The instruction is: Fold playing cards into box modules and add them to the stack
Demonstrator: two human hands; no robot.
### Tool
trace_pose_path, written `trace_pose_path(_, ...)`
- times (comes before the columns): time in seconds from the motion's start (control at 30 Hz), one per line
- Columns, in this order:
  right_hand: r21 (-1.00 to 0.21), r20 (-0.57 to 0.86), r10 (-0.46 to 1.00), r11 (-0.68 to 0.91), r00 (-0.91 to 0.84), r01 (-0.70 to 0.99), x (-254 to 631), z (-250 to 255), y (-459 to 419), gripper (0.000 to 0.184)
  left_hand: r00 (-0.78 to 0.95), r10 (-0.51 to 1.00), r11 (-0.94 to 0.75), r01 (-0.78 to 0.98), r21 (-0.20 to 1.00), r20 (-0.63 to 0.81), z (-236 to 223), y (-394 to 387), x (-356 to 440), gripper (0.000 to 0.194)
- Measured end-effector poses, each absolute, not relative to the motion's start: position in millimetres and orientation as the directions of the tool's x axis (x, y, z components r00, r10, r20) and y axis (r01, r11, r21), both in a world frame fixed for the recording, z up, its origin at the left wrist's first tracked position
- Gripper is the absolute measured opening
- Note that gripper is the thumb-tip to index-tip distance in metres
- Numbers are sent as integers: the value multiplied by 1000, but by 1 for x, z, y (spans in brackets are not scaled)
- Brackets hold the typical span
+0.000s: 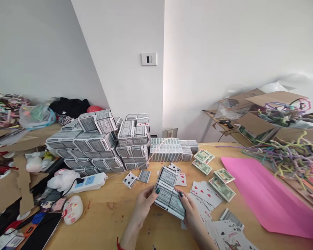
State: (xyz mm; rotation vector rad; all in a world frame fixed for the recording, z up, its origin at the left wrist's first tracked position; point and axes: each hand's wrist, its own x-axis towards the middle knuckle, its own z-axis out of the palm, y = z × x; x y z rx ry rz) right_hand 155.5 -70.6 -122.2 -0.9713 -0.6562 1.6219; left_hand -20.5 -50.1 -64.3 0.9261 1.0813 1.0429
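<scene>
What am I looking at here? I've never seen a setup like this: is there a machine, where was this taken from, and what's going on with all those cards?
No machine at all: you see a person's bare left hand and right hand. The single picture comes from a camera worn on that person's head, looking forward and down.

Both hands hold a small grey-patterned block, apparently built from playing cards. On the wooden table, similar blocks are piled at the back left. Loose cards lie beyond and to the right of the hands, near small green bundles. A pink sheet lies farther right, and a white power strip on the left.
</scene>
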Motion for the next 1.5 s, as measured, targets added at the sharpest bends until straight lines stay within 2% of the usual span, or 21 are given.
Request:
trace_pose_path(0.17, -861, -265, 964, -249, -27, -443, 160, -117, -72, 39, 98, 975, 219, -223, 950, -201, -55, -59, -15, 42)
trace_pose_path(0.33, -804, -201, 979, -183, -32, -566, 159, -107, -70, 49, -31, 969, 217, -378, 900, -246, -58, -65, -4, 38)
trace_pose_path(0.5, -786, -121, 990, -136, -67, -602, 149, -99, -68, 36, -124, 956, 164, -527, 834, -266, -62, -69, 9, 36)
trace_pose_path(0.6, -809, -121, 991, -133, -59, -572, 145, -91, -66, 34, -121, 949, 195, -498, 845, -290, -64, -71, 13, 41)
trace_pose_path(0.8, -892, -102, 995, -99, -17, -441, 145, -85, -62, 58, -78, 954, 246, -357, 901, -291, -72, -65, 6, 48)
trace_pose_path(0.97, -926, -80, 997, -81, -18, -368, 145, -90, -60, 53, -61, 962, 235, -315, 919, -267, -67, -68, 6, 44)
trace_pose_path(1.1, -932, -57, 998, -64, -33, -356, 152, -85, -60, 59, -52, 964, 235, -308, 922, -263, -58, -76, 10, 46)
trace_pose_path(1.2, -920, -77, 995, -98, -70, -379, 159, -79, -60, 64, -3, 969, 233, -327, 916, -248, -56, -78, 10, 59)
trace_pose_path(1.37, -885, -164, 986, -158, -24, -438, 159, -78, -55, 74, 20, 985, 166, -364, 916, -171, -68, -73, 4, 111)
trace_pose_path(1.5, -851, -181, 982, -188, -60, -491, 155, -80, -53, 74, 41, 992, 125, -260, 958, -118, -69, -68, 0, 120)
